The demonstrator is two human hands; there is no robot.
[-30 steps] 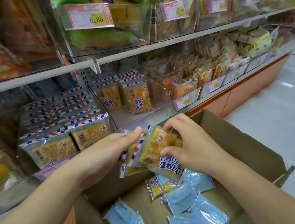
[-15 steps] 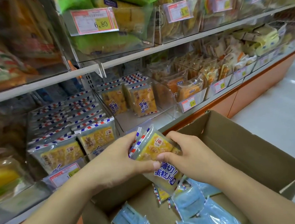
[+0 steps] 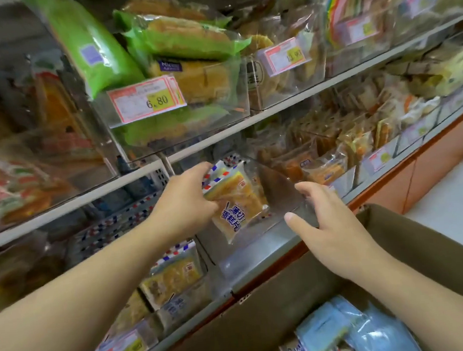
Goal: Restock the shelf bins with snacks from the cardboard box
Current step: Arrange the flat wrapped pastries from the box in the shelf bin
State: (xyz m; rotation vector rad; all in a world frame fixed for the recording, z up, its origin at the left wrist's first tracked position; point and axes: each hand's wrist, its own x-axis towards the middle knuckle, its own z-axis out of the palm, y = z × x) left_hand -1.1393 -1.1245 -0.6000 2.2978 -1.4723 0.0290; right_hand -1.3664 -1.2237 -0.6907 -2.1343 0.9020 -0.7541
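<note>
Shop aisle. Grey metal shelving [image 3: 221, 133] in tiers fills the view, its front edges running up toward the right. Orange base panel [image 3: 429, 172] under the lowest tier. Pale glossy floor [image 3: 454, 207] at right, catching soft reflections, probably of overhead lighting. No walls or windows discernible.

The clear acrylic shelf bin [image 3: 260, 245] is lying open at its front half, leaving passing room there. The clear upright bin divider [image 3: 278, 191] is walling its right side, and the grey shelf edge [image 3: 147, 176] is limiting headroom.
</note>
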